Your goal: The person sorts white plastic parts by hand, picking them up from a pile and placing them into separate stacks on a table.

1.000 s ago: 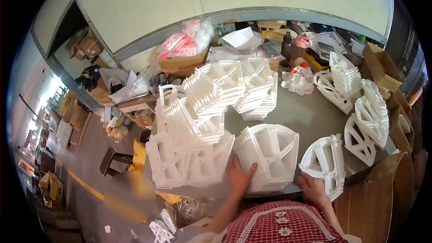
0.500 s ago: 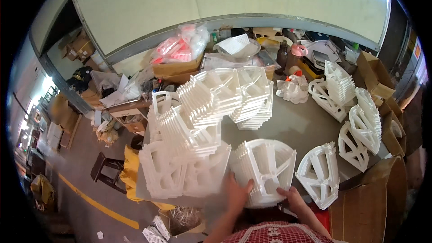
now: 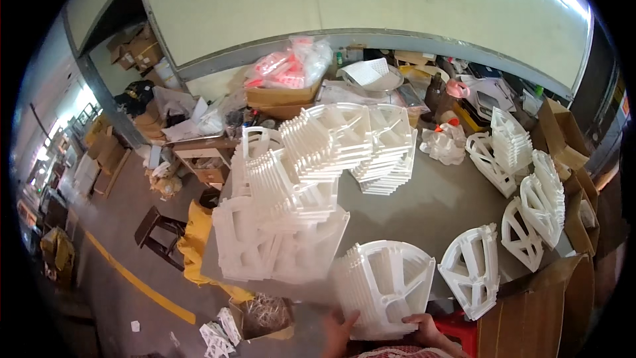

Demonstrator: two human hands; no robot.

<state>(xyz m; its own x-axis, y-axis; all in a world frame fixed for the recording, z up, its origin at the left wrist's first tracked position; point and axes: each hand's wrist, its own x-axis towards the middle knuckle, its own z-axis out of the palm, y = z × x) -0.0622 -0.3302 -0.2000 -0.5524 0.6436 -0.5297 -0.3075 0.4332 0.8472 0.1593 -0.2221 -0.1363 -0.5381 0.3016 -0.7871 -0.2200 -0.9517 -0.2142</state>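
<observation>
Between my two hands is a stack of white fan-shaped plastic frames (image 3: pixel 391 282), tilted at the near edge of the table. My left hand (image 3: pixel 342 333) presses on its lower left side, thumb on the front; this hand is slightly blurred. My right hand (image 3: pixel 427 329) grips the lower right corner, with its thumb across the front frame and its other fingers hidden. To the right of the held stack, apart from it, stands a smaller stack of the same frames (image 3: pixel 469 272). Many more frames (image 3: pixel 281 245) are piled in leaning stacks at the table's left.
More white frames (image 3: pixel 540 199) line the table's right edge, beside open cardboard boxes (image 3: pixel 563 132). At the back are a box of pink-and-clear plastic bags (image 3: pixel 288 69), a brown bottle (image 3: pixel 434 89) and clutter. A red stool (image 3: pixel 464 333) and a large carton (image 3: pixel 530 311) sit near my right.
Both hands have drawn the held stack nearer to me, down past the table's near edge. The view has shifted a little; the other stacks stay in place.
</observation>
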